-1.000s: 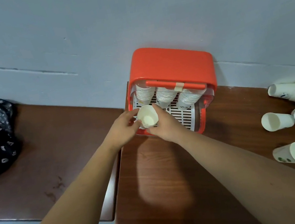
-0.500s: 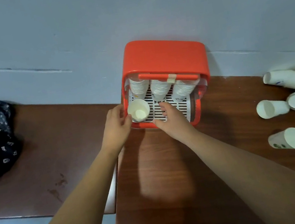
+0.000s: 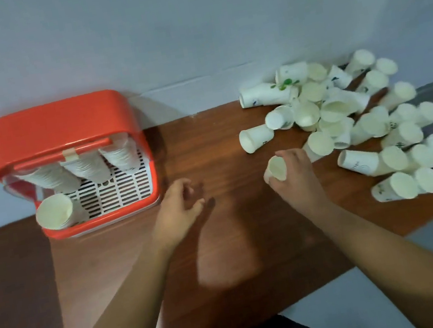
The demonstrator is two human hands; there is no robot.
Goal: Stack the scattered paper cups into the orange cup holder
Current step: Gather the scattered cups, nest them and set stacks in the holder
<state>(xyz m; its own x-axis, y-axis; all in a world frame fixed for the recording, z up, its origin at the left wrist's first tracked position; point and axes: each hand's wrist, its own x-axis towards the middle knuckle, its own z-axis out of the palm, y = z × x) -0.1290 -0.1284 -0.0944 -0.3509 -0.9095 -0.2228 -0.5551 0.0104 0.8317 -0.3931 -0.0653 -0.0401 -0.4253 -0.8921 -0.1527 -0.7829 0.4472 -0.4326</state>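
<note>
1. Orange cup holder (image 3: pixel 58 125) stands at the left of the frame on the brown table (image 3: pixel 219 140), its back to the wall. Its lid hides the tops of three slanted cup stacks (image 3: pixel 86 168). A front stack (image 3: pixel 54 212) lies in its lower left corner, mouth toward the camera.
2. Left hand (image 3: pixel 177 211), just right of the holder, hovers over the table with its fingers loosely curled and holding nothing.
3. Right hand (image 3: pixel 296 178), right of centre, has its fingers wrapped round one paper cup (image 3: pixel 277 169). The hand hides the cup's base.
4. Scattered cups (image 3: pixel 346 118) lie heaped at the right. They are blurred and overlapping, so their number cannot be told.
5. Half a second ago both hands were at the holder, the left one at the front stack. Now both are away from it, and the right has a new cup. The view has swung right, so the heap, cut off before, shows whole.
</note>
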